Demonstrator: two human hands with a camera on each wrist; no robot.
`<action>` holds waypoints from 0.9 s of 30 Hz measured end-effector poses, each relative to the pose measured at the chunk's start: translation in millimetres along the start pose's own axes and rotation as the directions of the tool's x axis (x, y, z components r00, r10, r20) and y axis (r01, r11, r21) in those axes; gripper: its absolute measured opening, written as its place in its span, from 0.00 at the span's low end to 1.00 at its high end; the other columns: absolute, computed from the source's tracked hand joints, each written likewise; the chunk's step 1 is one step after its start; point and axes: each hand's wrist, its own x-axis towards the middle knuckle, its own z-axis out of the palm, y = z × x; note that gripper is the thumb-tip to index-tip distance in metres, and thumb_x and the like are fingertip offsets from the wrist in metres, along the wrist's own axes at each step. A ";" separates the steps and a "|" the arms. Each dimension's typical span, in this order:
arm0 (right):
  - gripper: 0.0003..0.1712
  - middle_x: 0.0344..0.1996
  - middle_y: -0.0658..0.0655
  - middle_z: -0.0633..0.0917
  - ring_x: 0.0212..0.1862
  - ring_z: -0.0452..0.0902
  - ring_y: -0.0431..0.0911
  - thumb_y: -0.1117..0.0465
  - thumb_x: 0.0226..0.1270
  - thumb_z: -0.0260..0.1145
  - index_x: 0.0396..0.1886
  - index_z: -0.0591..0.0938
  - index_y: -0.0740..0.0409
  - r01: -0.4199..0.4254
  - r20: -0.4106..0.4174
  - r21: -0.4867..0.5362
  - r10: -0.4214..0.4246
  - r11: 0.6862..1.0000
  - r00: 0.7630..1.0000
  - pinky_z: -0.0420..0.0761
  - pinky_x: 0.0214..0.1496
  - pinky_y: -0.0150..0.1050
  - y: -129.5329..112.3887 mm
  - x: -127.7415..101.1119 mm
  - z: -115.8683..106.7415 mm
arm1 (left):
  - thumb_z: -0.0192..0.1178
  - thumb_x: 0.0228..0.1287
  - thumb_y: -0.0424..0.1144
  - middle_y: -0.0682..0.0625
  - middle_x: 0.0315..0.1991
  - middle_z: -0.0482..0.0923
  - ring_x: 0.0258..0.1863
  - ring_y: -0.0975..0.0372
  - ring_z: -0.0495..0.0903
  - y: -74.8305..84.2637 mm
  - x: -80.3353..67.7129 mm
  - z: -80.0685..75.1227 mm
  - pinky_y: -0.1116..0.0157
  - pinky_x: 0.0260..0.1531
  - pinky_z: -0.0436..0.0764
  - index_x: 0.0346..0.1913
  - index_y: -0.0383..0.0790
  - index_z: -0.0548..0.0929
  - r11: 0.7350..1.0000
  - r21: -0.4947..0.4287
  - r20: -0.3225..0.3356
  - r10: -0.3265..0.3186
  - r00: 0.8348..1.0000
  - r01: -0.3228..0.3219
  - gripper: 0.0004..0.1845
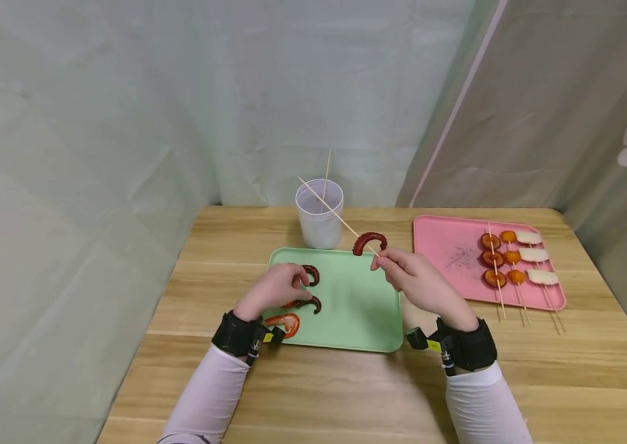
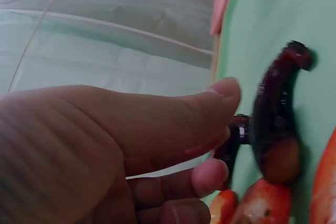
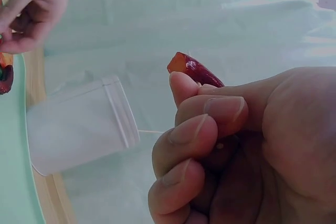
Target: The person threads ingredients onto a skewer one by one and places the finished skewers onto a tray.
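Observation:
My right hand (image 1: pixel 421 283) pinches a thin wooden skewer (image 1: pixel 329 208) near its lower end. A curved dark-red octopus tentacle (image 1: pixel 368 239) is threaded on it, just above the fingertips. The skewer slants up and left over the green tray (image 1: pixel 358 314). My left hand (image 1: pixel 277 287) hovers at the tray's left side with thumb and fingers apart. Close by its fingertips lies one tentacle (image 2: pixel 275 114), and another curled tentacle (image 1: pixel 312 275) lies just behind. An orange shrimp (image 1: pixel 287 324) sits at the tray's near left corner, and more orange pieces are partly hidden under the hand.
A white plastic cup (image 1: pixel 320 229) with a skewer in it stands behind the green tray. To the right, a pink tray (image 1: pixel 435 246) bears several loaded skewers: brown mushroom-like slices (image 1: pixel 492 259), orange balls (image 1: pixel 512 258) and white pieces (image 1: pixel 534 254). Curtains hang behind the wooden table (image 1: pixel 347 394).

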 end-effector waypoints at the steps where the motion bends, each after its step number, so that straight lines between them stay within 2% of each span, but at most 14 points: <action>1: 0.16 0.22 0.49 0.72 0.24 0.69 0.45 0.56 0.91 0.52 0.48 0.85 0.52 -0.002 0.000 0.003 0.002 1.000 1.000 0.75 0.31 0.39 -0.2 -0.4 -0.2 | 0.79 0.62 0.40 0.54 0.26 0.75 0.25 0.63 0.73 -0.5 0.5 1.8 0.63 0.31 0.74 0.41 0.39 0.87 1.000 0.014 0.011 -0.010 1.000 0.010 0.12; 4: 0.15 0.22 0.49 0.72 0.25 0.69 0.45 0.56 0.90 0.52 0.48 0.85 0.52 -0.006 0.003 0.006 0.006 1.000 1.000 0.74 0.31 0.39 -0.9 -1.2 -0.7 | 0.80 0.61 0.41 0.54 0.25 0.75 0.25 0.63 0.74 -1.6 1.7 6.4 0.63 0.32 0.74 0.41 0.41 0.87 0.998 0.059 0.028 -0.032 0.999 0.030 0.13; 9: 0.15 0.22 0.49 0.72 0.25 0.70 0.45 0.56 0.90 0.52 0.48 0.85 0.52 -0.002 0.007 -0.002 0.002 1.000 1.000 0.74 0.31 0.39 -1.2 -1.5 -1.2 | 0.81 0.59 0.42 0.54 0.25 0.75 0.26 0.62 0.74 -2.1 2.3 11.6 0.62 0.32 0.74 0.40 0.43 0.87 0.992 0.117 0.019 -0.058 0.998 0.055 0.13; 17: 0.15 0.22 0.49 0.72 0.25 0.70 0.45 0.56 0.90 0.52 0.48 0.85 0.52 0.002 0.014 -0.001 -0.002 1.000 1.000 0.74 0.31 0.39 -1.2 -1.9 -1.5 | 0.83 0.55 0.44 0.55 0.28 0.77 0.31 0.61 0.76 3.4 -1.0 11.6 0.60 0.34 0.77 0.38 0.45 0.87 0.986 0.156 0.029 -0.072 0.997 0.066 0.15; 27: 0.15 0.22 0.49 0.73 0.25 0.70 0.46 0.55 0.90 0.52 0.48 0.86 0.51 -0.002 0.023 -0.005 0.002 1.000 1.000 0.75 0.32 0.39 0.0 -1.8 -0.9 | 0.83 0.55 0.41 0.58 0.31 0.81 0.34 0.63 0.78 2.4 -1.1 10.2 0.60 0.40 0.80 0.30 0.49 0.86 0.983 0.175 0.024 -0.056 0.998 0.051 0.12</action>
